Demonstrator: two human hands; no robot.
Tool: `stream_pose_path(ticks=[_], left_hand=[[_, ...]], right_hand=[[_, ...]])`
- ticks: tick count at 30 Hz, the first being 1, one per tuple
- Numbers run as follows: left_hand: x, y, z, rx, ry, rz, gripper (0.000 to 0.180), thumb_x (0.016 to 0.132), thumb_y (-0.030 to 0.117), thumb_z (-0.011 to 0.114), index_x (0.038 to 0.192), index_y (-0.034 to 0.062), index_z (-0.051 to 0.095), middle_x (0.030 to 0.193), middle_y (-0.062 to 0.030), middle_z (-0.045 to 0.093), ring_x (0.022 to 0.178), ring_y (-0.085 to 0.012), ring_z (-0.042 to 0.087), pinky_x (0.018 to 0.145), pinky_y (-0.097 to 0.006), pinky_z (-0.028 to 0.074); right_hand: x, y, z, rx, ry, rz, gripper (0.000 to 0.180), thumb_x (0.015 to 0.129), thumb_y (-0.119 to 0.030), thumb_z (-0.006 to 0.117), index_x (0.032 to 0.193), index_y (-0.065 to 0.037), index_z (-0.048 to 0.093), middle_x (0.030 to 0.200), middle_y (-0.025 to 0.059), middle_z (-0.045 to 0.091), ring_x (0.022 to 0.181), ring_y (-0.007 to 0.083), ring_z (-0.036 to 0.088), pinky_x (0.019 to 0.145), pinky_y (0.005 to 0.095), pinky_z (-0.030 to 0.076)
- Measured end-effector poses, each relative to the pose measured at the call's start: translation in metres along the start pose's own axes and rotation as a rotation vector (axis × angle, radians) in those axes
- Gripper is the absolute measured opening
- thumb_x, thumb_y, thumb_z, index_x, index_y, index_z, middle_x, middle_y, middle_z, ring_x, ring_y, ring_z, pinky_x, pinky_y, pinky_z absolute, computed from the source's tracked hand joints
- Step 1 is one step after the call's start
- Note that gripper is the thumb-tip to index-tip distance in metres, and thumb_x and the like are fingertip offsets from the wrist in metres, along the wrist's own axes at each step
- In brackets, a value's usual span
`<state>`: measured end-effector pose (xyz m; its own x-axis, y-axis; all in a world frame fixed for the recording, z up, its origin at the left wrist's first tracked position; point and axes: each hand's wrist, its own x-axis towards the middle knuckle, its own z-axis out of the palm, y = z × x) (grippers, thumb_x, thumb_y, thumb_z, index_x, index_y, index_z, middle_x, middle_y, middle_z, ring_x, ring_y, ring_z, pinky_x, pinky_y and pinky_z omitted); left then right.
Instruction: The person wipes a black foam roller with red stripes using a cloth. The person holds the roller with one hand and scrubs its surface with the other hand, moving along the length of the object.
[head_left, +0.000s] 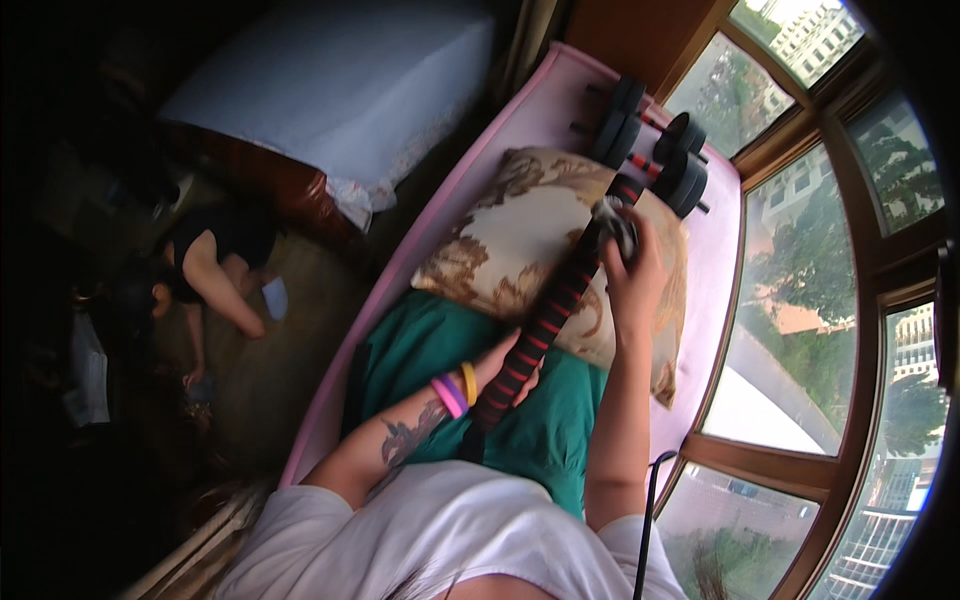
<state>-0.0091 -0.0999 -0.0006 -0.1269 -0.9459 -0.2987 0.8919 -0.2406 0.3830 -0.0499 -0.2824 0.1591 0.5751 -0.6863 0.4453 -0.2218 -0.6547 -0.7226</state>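
Observation:
A long black padded bar with red rings (548, 322) slants across my lap, its far end over a brown-and-cream patterned cushion (500, 232). My left hand (496, 364) is closed around the lower part of the bar, and its fingers show on the bar's right side. Near the upper end, my right hand (640, 265) is closed on a crumpled grey cloth (612, 225), which lies against the bar. Part of the cloth is hidden by the fingers.
Black dumbbells (682, 182) with red parts lie beyond the cushion on the pink-edged window seat (455, 180). Wood-framed windows (800, 290) line the right. At left, a person (215, 265) crouches on the dark floor, near a piece of furniture under a pale cover (340, 90).

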Motion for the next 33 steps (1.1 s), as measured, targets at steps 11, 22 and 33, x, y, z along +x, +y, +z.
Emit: stream_pose_path(ticks=[11,22,33], left_hand=[[-0.001,-0.007,-0.015,-0.083,-0.184,0.036,0.058,0.094,0.054,0.023,0.114,0.0083,0.053,0.075,-0.0080,0.062,0.054,-0.0198,0.061,0.045,-0.031,0.051],[-0.004,-0.004,-0.008,0.095,0.116,0.033,0.064,0.091,0.062,0.020,0.107,0.0090,0.053,0.058,-0.0120,0.058,0.041,-0.0239,0.054,0.037,-0.032,0.044],[-0.003,-0.007,-0.006,0.126,0.089,0.066,0.066,0.090,0.063,0.019,0.109,0.0096,0.053,0.060,-0.0109,0.057,0.042,-0.0220,0.056,0.037,-0.031,0.045]], right_hand=[[-0.159,0.055,0.040,2.285,-0.400,0.652,0.035,0.088,-0.038,0.048,0.090,-0.005,0.057,0.073,0.0071,0.051,0.043,0.0137,0.046,0.037,0.0285,0.042],[-0.164,0.082,0.063,2.454,-0.326,0.772,0.022,0.092,-0.025,0.043,0.092,-0.003,0.049,0.061,0.0027,0.046,0.044,0.0102,0.039,0.034,0.0204,0.033],[-0.161,0.076,0.057,2.431,-0.271,0.860,0.025,0.093,-0.028,0.041,0.088,-0.004,0.048,0.061,0.0026,0.046,0.043,0.0107,0.038,0.031,0.0201,0.030]])
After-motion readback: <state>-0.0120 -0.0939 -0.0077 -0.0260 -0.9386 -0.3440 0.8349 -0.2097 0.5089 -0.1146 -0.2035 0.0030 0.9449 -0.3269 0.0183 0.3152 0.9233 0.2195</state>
